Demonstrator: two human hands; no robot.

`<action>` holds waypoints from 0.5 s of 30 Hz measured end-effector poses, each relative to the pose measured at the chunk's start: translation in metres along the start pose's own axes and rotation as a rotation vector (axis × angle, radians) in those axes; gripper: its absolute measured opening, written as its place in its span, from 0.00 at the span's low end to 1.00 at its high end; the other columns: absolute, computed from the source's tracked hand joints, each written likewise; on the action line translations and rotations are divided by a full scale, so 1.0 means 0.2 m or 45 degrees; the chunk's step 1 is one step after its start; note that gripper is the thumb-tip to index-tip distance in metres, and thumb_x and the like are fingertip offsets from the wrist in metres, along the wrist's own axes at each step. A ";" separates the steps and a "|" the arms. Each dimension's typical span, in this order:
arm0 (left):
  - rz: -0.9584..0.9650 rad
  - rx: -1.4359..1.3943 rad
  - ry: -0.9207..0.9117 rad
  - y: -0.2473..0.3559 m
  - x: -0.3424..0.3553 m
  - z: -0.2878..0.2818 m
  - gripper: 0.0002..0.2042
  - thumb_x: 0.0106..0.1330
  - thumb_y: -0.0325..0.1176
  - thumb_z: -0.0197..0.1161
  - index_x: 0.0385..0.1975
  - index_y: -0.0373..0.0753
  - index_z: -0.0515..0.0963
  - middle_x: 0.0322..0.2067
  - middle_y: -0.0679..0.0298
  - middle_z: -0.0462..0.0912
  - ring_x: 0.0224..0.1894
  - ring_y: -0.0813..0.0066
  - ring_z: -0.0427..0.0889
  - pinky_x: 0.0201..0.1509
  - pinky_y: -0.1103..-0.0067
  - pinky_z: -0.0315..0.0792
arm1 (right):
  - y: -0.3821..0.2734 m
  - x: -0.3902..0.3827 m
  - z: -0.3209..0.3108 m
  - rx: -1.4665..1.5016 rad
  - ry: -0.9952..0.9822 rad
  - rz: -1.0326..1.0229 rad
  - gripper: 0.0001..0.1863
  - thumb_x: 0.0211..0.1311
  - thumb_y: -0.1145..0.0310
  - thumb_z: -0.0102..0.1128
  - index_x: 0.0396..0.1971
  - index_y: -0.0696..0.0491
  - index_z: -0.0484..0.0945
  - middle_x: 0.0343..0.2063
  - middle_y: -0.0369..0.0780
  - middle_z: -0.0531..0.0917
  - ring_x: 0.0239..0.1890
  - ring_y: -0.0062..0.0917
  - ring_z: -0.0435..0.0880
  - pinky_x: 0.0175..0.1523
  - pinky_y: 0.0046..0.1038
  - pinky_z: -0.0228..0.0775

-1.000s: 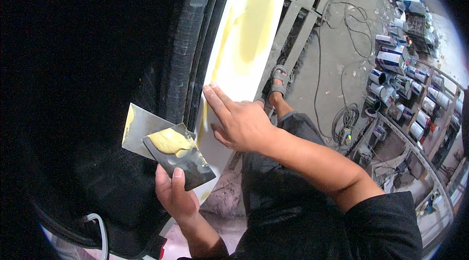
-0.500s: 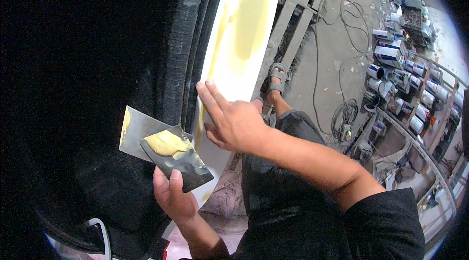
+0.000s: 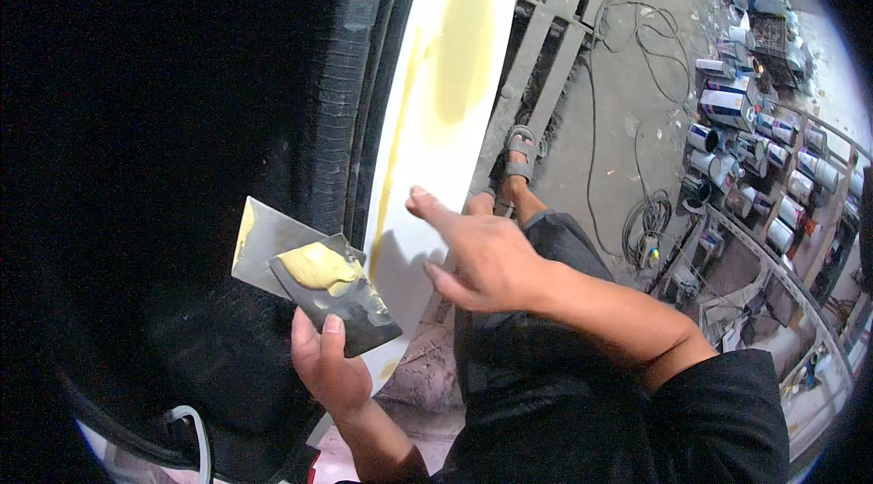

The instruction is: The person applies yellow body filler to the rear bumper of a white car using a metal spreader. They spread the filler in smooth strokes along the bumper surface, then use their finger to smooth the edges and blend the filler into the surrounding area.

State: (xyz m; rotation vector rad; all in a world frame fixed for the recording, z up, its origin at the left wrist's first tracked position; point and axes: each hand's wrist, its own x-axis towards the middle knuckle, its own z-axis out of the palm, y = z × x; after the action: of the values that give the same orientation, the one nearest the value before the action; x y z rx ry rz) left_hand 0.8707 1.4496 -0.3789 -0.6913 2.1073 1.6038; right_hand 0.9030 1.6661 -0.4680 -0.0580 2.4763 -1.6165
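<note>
Two flat putty spreaders are in my left hand (image 3: 332,373), thumb on top. The upper, dark grey spreader (image 3: 368,328) carries a lump of yellow putty (image 3: 314,266). Beneath it, the lighter grey spreader (image 3: 280,231) sticks out to the left with yellow along its edge. My right hand (image 3: 496,252) holds nothing; its fingers stretch forward, thumb apart, over a long white panel (image 3: 400,229). I cannot tell whether a fingertip touches the panel. An oval yellow patch (image 3: 464,48) covers its far part, and a thin yellow streak (image 3: 393,152) runs along its left edge.
A black rubber-like seal (image 3: 341,102) and a dark cavity lie left of the panel. To the right are a wooden pallet (image 3: 550,52), coiled cable (image 3: 647,220) on the floor, a metal frame (image 3: 773,279) and several paint cans (image 3: 727,107). My sandalled foot (image 3: 518,152) stands near the pallet.
My right hand has come away from the panel's left edge and moved right, its fingers spreading. The left hand still holds the spreaders, slightly shifted in view.
</note>
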 end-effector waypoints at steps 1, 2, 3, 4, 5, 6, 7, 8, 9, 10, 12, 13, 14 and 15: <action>-0.001 -0.007 -0.009 0.01 -0.01 0.00 0.27 0.65 0.32 0.52 0.62 0.23 0.65 0.55 0.49 0.76 0.56 0.61 0.78 0.63 0.69 0.72 | 0.00 0.00 -0.03 0.021 0.020 -0.014 0.46 0.52 0.71 0.63 0.72 0.64 0.52 0.57 0.51 0.80 0.33 0.41 0.83 0.42 0.36 0.75; -0.012 -0.128 0.012 0.01 -0.01 0.02 0.26 0.65 0.29 0.52 0.62 0.24 0.65 0.54 0.50 0.76 0.55 0.60 0.78 0.63 0.69 0.71 | 0.00 0.00 -0.05 0.072 0.068 -0.058 0.48 0.52 0.73 0.63 0.73 0.63 0.49 0.59 0.50 0.79 0.35 0.39 0.83 0.43 0.35 0.76; -0.021 -0.132 0.002 0.01 -0.01 0.02 0.26 0.65 0.28 0.52 0.62 0.24 0.65 0.55 0.50 0.76 0.56 0.60 0.78 0.64 0.69 0.70 | 0.00 0.00 -0.07 0.086 0.065 -0.094 0.49 0.51 0.73 0.63 0.73 0.62 0.48 0.59 0.50 0.79 0.36 0.39 0.83 0.43 0.36 0.76; -0.029 -0.142 -0.009 0.02 -0.02 0.03 0.25 0.65 0.27 0.53 0.63 0.24 0.65 0.55 0.50 0.76 0.56 0.60 0.78 0.65 0.69 0.70 | 0.00 0.01 -0.09 0.098 0.065 -0.127 0.49 0.51 0.74 0.63 0.73 0.62 0.47 0.59 0.50 0.79 0.36 0.39 0.83 0.43 0.36 0.76; -0.044 -0.155 -0.010 0.02 -0.02 0.03 0.25 0.64 0.26 0.53 0.63 0.24 0.65 0.55 0.50 0.76 0.57 0.61 0.78 0.65 0.69 0.69 | 0.00 0.01 -0.10 0.110 0.066 -0.158 0.49 0.51 0.74 0.63 0.73 0.61 0.47 0.59 0.51 0.79 0.36 0.39 0.83 0.43 0.36 0.76; -0.052 -0.197 -0.014 0.02 -0.02 0.04 0.25 0.64 0.24 0.53 0.63 0.23 0.65 0.56 0.50 0.76 0.58 0.61 0.77 0.67 0.68 0.67 | 0.00 0.01 -0.12 0.110 0.050 -0.150 0.50 0.50 0.74 0.62 0.74 0.60 0.47 0.59 0.51 0.78 0.36 0.40 0.83 0.44 0.36 0.77; -0.039 -0.205 -0.043 0.03 -0.02 0.05 0.25 0.64 0.24 0.53 0.63 0.23 0.65 0.56 0.50 0.76 0.58 0.61 0.77 0.68 0.68 0.66 | 0.00 0.01 -0.13 0.095 0.037 -0.157 0.50 0.50 0.74 0.62 0.74 0.60 0.47 0.59 0.51 0.78 0.34 0.39 0.83 0.44 0.36 0.76; -0.048 -0.203 -0.045 0.03 -0.03 0.06 0.26 0.64 0.24 0.53 0.63 0.22 0.64 0.56 0.50 0.76 0.58 0.61 0.76 0.68 0.68 0.66 | -0.01 0.02 -0.14 0.081 0.024 -0.164 0.50 0.50 0.74 0.62 0.74 0.60 0.47 0.59 0.50 0.78 0.33 0.39 0.83 0.43 0.35 0.76; -0.058 -0.201 -0.046 0.04 -0.03 0.07 0.26 0.64 0.24 0.54 0.63 0.22 0.64 0.57 0.50 0.75 0.58 0.61 0.76 0.68 0.68 0.66 | -0.01 0.02 -0.15 0.099 0.002 -0.161 0.50 0.50 0.73 0.62 0.74 0.60 0.47 0.59 0.50 0.79 0.32 0.39 0.82 0.43 0.35 0.76; -0.038 -0.226 -0.068 0.04 -0.03 0.08 0.26 0.64 0.24 0.54 0.63 0.21 0.64 0.57 0.50 0.75 0.58 0.61 0.76 0.68 0.69 0.66 | -0.01 0.03 -0.17 0.074 -0.040 -0.187 0.50 0.50 0.73 0.62 0.74 0.60 0.47 0.59 0.50 0.79 0.31 0.38 0.82 0.42 0.35 0.76; -0.042 -0.225 -0.058 0.05 -0.04 0.10 0.22 0.65 0.23 0.54 0.60 0.23 0.67 0.53 0.53 0.77 0.55 0.68 0.77 0.64 0.73 0.67 | -0.03 0.04 -0.20 0.088 -0.102 -0.234 0.50 0.50 0.72 0.63 0.74 0.60 0.48 0.59 0.49 0.79 0.29 0.37 0.81 0.41 0.34 0.75; -0.029 -0.256 -0.069 0.06 -0.04 0.11 0.21 0.65 0.22 0.53 0.59 0.24 0.69 0.52 0.55 0.79 0.53 0.71 0.77 0.62 0.76 0.68 | -0.03 0.05 -0.21 0.096 -0.116 -0.265 0.50 0.51 0.72 0.63 0.74 0.61 0.48 0.59 0.49 0.79 0.28 0.36 0.80 0.40 0.33 0.75; -0.016 -0.239 -0.081 0.06 -0.05 0.12 0.20 0.66 0.23 0.54 0.59 0.25 0.70 0.51 0.56 0.79 0.52 0.73 0.77 0.61 0.77 0.68 | -0.05 0.07 -0.22 0.104 -0.093 -0.310 0.50 0.50 0.71 0.63 0.74 0.61 0.48 0.59 0.48 0.80 0.27 0.35 0.80 0.40 0.33 0.75; -0.026 -0.208 -0.084 0.07 -0.05 0.13 0.20 0.67 0.23 0.54 0.58 0.25 0.70 0.51 0.56 0.79 0.52 0.74 0.77 0.61 0.78 0.68 | -0.06 0.08 -0.23 0.111 -0.069 -0.353 0.50 0.50 0.71 0.63 0.74 0.61 0.49 0.59 0.48 0.80 0.26 0.35 0.79 0.39 0.33 0.74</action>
State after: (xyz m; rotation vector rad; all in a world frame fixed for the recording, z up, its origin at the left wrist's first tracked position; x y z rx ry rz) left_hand 0.8708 1.4790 -0.3692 -0.6998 1.9325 1.7772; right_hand 0.8778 1.7001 -0.4419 -0.4447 2.4396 -1.7988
